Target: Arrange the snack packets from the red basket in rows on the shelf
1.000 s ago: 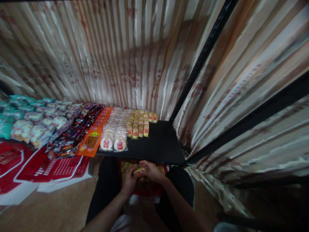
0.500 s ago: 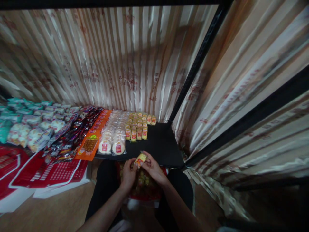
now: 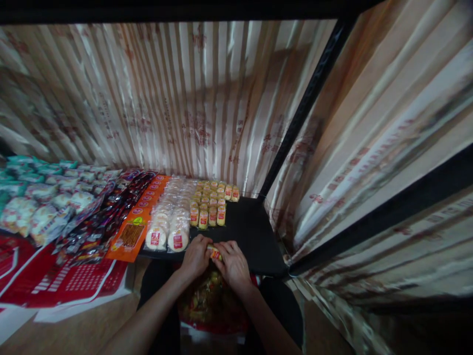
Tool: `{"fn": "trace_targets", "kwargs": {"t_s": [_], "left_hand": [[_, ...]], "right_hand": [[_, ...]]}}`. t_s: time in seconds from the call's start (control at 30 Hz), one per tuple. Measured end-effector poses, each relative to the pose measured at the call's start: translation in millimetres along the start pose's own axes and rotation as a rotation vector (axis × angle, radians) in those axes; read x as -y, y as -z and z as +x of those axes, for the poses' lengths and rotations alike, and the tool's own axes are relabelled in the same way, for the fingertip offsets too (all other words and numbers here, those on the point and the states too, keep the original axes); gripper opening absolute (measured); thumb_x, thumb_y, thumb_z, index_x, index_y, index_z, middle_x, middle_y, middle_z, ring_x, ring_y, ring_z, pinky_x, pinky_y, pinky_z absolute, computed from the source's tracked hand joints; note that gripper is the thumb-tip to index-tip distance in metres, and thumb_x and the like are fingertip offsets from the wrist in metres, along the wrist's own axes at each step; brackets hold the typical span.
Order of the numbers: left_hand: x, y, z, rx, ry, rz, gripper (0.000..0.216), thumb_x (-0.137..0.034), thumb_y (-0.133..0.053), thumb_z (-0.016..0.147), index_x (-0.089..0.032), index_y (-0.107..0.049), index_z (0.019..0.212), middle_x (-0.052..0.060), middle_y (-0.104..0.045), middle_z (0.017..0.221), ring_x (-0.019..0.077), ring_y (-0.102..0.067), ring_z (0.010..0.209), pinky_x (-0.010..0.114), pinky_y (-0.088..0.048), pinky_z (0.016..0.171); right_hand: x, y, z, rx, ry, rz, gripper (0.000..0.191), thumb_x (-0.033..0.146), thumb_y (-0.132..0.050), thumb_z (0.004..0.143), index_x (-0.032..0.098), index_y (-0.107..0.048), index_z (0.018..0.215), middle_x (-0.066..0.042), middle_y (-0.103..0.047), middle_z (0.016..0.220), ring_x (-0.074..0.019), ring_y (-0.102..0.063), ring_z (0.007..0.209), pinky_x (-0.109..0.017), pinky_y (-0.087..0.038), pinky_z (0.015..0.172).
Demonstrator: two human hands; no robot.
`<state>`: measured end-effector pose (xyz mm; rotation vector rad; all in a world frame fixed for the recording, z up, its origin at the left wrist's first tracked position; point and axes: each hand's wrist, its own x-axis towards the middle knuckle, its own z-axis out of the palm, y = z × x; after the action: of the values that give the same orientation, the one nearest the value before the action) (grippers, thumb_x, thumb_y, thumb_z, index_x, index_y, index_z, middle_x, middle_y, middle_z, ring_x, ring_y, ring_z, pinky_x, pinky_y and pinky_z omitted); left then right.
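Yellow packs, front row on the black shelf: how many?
4, left to right: first pack beside the round white snacks, second pack and third pack in the middle, fourth pack at the right end. None in this row looks hidden.

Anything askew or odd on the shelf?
Yes, mildly: the dark packets left of centre lie jumbled and seem to overhang the front edge of the black shelf, unlike the neatly lined-up yellow packets. No spill visible.
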<state>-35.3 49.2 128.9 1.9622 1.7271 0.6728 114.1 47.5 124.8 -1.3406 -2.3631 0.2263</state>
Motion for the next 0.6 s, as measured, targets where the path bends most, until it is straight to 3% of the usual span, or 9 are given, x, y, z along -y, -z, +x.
{"fn": "trace_targets", "kwargs": {"t_s": [0.17,0.27,0.33,0.43,0.6], "left_hand": [[-0.2,-4.1,20.2,-0.176,0.035,-0.15,0.043,-0.013,-0.042,0.076,-0.012,-0.047,0.119,0.01,-0.057,0.105,0.0183,-0.053,0.1,0.035,-0.043,0.092],[-3.1,-9.3,24.7,-0.357,0.039,-0.198,0.041,-0.013,-0.04,0.078,-0.012,-0.048,0.118,0.012,-0.053,0.113,0.0199,-0.049,0.108,0.039,-0.041,0.096],[-3.7,-15.3,24.2,-0.415,0.017,-0.202,0.038,-0.012,-0.038,0.078,-0.013,-0.051,0.114,0.012,-0.053,0.114,0.0203,-0.047,0.112,0.04,-0.039,0.099],[-0.1,-27.6,21.8,-0.351,0.005,-0.227,0.037,-0.011,-0.036,0.078,-0.014,-0.054,0.11,0.011,-0.056,0.111,0.0186,-0.051,0.109,0.038,-0.041,0.098],[12.3,-44.3,25.5,-0.26,0.035,-0.248,0.042,-0.01,-0.034,0.078,-0.013,-0.053,0.116,0.011,-0.054,0.124,0.0175,-0.047,0.118,0.037,-0.037,0.104]], "right_hand": [[-6.2,-22.6,10.3,-0.102,-0.122,-0.036,0.027,0.028,-0.054,0.08,0.016,-0.062,0.102,-0.007,-0.066,0.094,-0.022,-0.055,0.087,-0.032,-0.043,0.081],[-12.9,-38.3,20.3,-0.192,-0.302,0.0,0.026,0.034,-0.052,0.081,0.016,-0.063,0.097,-0.007,-0.066,0.087,-0.0202,-0.058,0.08,-0.029,-0.043,0.075],[-18.0,-46.9,28.6,-0.234,-0.388,0.043,0.027,0.036,-0.051,0.082,0.015,-0.062,0.096,-0.007,-0.065,0.084,-0.0194,-0.058,0.078,-0.028,-0.043,0.071],[-23.7,-55.1,42.6,-0.257,-0.442,0.114,0.028,0.036,-0.05,0.082,0.015,-0.06,0.096,-0.006,-0.063,0.083,-0.0182,-0.059,0.075,-0.027,-0.043,0.069],[-24.6,-63.2,62.0,-0.258,-0.464,0.185,0.023,0.031,-0.045,0.083,0.015,-0.056,0.095,-0.007,-0.059,0.083,-0.0186,-0.058,0.074,-0.028,-0.045,0.068]]}}
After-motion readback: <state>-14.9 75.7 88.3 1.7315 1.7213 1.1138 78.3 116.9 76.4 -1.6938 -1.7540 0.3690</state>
